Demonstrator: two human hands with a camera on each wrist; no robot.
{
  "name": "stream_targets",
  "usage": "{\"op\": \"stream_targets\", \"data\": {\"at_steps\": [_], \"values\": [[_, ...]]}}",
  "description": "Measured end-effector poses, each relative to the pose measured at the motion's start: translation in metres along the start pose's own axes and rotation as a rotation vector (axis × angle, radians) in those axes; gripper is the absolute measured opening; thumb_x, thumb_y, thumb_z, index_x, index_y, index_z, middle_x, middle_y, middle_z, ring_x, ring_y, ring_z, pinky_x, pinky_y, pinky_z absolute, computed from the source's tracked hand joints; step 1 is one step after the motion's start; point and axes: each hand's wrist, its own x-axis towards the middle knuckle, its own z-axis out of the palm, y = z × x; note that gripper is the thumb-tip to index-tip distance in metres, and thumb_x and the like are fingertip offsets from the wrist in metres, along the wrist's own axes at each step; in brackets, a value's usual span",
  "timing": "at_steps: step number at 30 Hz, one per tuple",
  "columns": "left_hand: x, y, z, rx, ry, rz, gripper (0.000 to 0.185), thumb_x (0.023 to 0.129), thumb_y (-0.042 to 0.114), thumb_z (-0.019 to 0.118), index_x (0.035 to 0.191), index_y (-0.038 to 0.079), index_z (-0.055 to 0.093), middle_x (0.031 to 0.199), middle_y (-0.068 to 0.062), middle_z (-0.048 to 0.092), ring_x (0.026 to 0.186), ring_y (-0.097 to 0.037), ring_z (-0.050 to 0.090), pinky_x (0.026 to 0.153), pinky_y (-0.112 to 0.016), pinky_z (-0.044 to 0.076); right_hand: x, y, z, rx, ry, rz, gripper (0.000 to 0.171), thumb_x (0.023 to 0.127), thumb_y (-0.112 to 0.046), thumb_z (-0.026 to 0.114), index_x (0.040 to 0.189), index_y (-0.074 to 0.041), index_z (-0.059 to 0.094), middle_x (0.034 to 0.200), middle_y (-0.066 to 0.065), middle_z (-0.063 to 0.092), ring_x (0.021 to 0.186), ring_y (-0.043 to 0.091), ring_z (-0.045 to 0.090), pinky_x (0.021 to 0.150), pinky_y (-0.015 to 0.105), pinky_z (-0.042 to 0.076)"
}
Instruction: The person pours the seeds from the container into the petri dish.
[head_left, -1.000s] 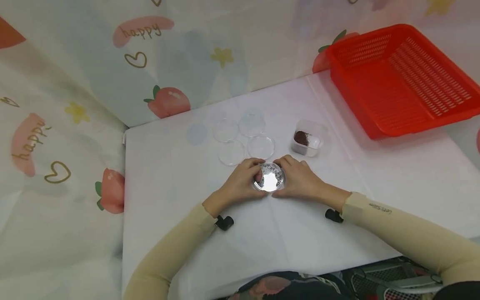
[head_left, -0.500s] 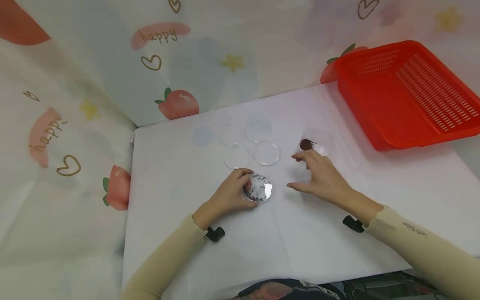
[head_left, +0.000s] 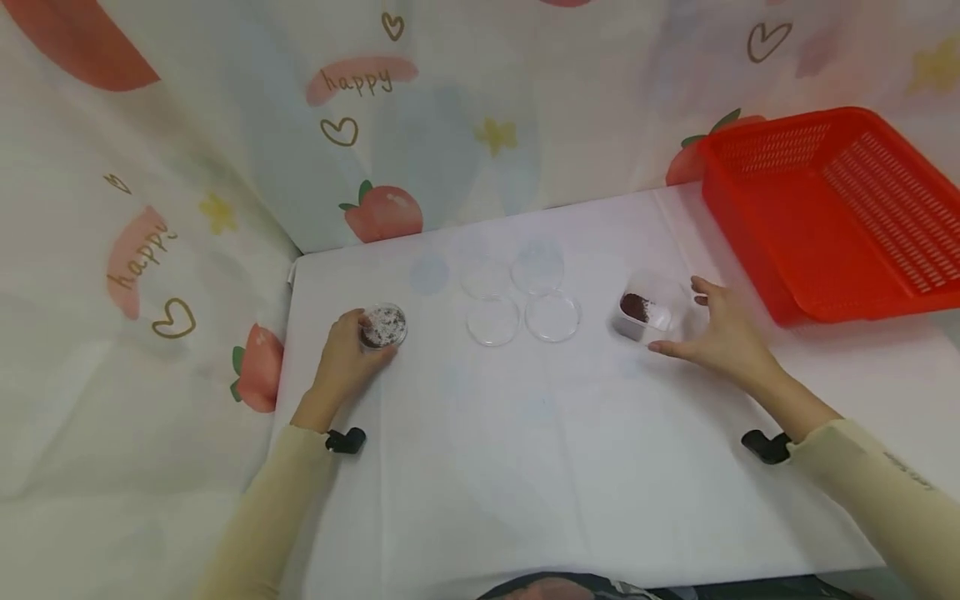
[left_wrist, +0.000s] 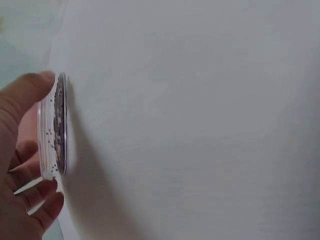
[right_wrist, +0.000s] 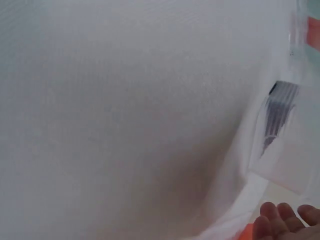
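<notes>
A clear round petri dish (head_left: pixel 385 326) with dark granules scattered in it is at the table's left side. My left hand (head_left: pixel 347 354) holds it by the rim, thumb on one side and fingers on the other. The left wrist view shows the petri dish (left_wrist: pixel 60 125) edge-on, a dark layer along one face. At the right, my right hand (head_left: pixel 723 337) is spread beside a small clear plastic box (head_left: pixel 652 315) holding dark brown grains. The right wrist view shows the fingers (right_wrist: pixel 272 217) a little apart from the box (right_wrist: pixel 285 145); whether the thumb touches it, I cannot tell.
Several clear round dish pieces (head_left: pixel 552 316) lie grouped at the middle back of the white-covered table (head_left: pixel 480 467). A red perforated basket (head_left: pixel 810 233) stands at the back right. Printed cloth (head_left: pixel 450 158) hangs behind and along the left.
Both hands were together at the petri dish in the middle. The right hand let go and moved right to the box; the left hand carried the dish left. The head view has shifted.
</notes>
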Motion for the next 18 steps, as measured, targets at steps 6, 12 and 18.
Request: {"op": "stream_targets", "data": {"at_steps": [6,12,18], "values": [[0.028,0.01,-0.002,0.186,0.029,-0.064,0.063,0.09,0.036,0.075,0.13,-0.006,0.049,0.133,-0.027,0.054,0.127,-0.042,0.05,0.105,-0.06,0.041,0.003,0.005,0.011,0.047,-0.09,0.05,0.121,0.078,-0.048,0.089,0.161,0.003,0.015,0.156,0.033,0.033,0.135,0.053,0.042,0.103,0.071,0.039],[0.034,0.063,0.015,0.381,-0.02,0.01,0.072,0.092,0.037,0.069,0.142,-0.008,0.044,0.151,-0.027,0.045,0.144,-0.042,0.039,0.113,-0.06,0.036,0.009,0.0,0.012,0.068,-0.071,0.031,0.112,0.08,-0.044,0.088,0.16,-0.001,0.021,0.151,0.027,0.043,0.132,0.05,0.045,0.1,0.066,0.042],[0.036,0.112,0.056,0.197,-0.225,0.172,0.09,0.083,0.046,0.081,0.148,-0.005,0.043,0.149,-0.022,0.05,0.139,-0.039,0.047,0.116,-0.053,0.039,0.012,0.0,0.015,0.09,-0.059,0.042,0.103,0.081,-0.04,0.088,0.154,0.001,0.029,0.147,0.027,0.046,0.127,0.049,0.047,0.096,0.058,0.043]]}}
